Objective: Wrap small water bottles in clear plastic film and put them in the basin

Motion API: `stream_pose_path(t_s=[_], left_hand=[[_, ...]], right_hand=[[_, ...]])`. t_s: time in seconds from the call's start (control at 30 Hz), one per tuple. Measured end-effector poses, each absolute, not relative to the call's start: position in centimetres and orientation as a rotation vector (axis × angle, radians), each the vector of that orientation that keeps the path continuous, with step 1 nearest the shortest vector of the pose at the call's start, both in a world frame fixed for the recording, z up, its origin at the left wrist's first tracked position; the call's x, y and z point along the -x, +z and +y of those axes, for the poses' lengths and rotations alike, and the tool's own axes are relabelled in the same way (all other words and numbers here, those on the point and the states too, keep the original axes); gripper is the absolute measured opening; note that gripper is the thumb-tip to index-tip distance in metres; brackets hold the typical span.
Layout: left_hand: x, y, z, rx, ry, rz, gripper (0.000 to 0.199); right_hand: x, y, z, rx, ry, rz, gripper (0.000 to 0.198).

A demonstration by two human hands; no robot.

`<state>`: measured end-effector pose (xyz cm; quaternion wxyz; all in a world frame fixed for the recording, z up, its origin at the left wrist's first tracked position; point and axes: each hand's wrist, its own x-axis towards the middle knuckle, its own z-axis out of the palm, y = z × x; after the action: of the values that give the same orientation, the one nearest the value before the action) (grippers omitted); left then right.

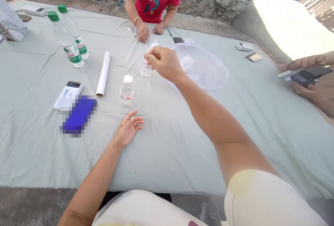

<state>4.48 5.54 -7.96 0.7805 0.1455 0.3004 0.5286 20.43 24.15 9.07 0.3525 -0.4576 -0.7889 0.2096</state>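
At upper centre, the right hand (164, 60) has fingers pinched narrow, partly covering a clear bottle (145, 70); I cannot tell whether they hold anything. The left hand (128, 128) lies palm-up below centre, fingers loosely apart, probably just resting, near a capped bottle (127, 93) upright on the worktop (172, 156).

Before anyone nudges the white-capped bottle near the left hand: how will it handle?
The white-capped bottle is squat and upright, so a low push would probably slide it. Its clear, smooth walls may be slippery. Fill level is unclear, so weight is uncertain.
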Motion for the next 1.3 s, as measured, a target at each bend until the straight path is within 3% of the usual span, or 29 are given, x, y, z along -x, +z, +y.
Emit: stream_pose_path(t_s=[0.1,0.2,0.3,0.5,0.63,0.73,0.9,1.03,1.13,1.3], left_hand=[[-4.5,-8.0,5.6,-0.332,1.139,0.646,0.041],[-4.5,-8.1,5.6,-0.34,1.14,0.647,0.04],[-4.4,-8.2,5.6,-0.346,1.14,0.644,0.038],[-4.3,-8.1,5.5,-0.363,1.141,0.628,0.035],[-4.3,-8.2,5.5,-0.378,1.141,0.638,0.036],[-4.3,-7.8,5.4,-0.418,1.143,0.664,0.037],[-6.0,-4.8,3.9,-0.676,1.084,0.827,0.037],[-8.3,-2.4,2.2,-0.949,0.875,0.88,0.032],[-9.2,-2.2,1.1,-0.899,0.862,0.957,0.029],[-8.9,-3.5,-0.5,-0.687,1.031,1.127,0.039]], right_hand=[[-26.4,7.9,27.9,1.477,0.363,-1.759,0.008],[-31.4,6.0,30.0,1.89,0.456,-1.606,0.023],[-34.3,4.4,29.9,2.074,0.549,-1.497,0.021],[-37.5,5.4,28.0,1.887,0.414,-1.113,0.019],[-37.3,8.2,24.3,1.445,0.542,-0.868,0.019],[-35.1,8.5,18.5,1.244,0.724,-0.986,0.025],[-29.9,4.6,8.8,1.227,1.153,-1.12,0.045],[-26.5,0.8,5.0,1.216,1.375,-1.015,0.046],[-24.9,-1.6,3.4,1.159,1.468,-0.861,0.048],[-23.3,-4.0,0.5,1.254,1.59,-0.836,0.053]])
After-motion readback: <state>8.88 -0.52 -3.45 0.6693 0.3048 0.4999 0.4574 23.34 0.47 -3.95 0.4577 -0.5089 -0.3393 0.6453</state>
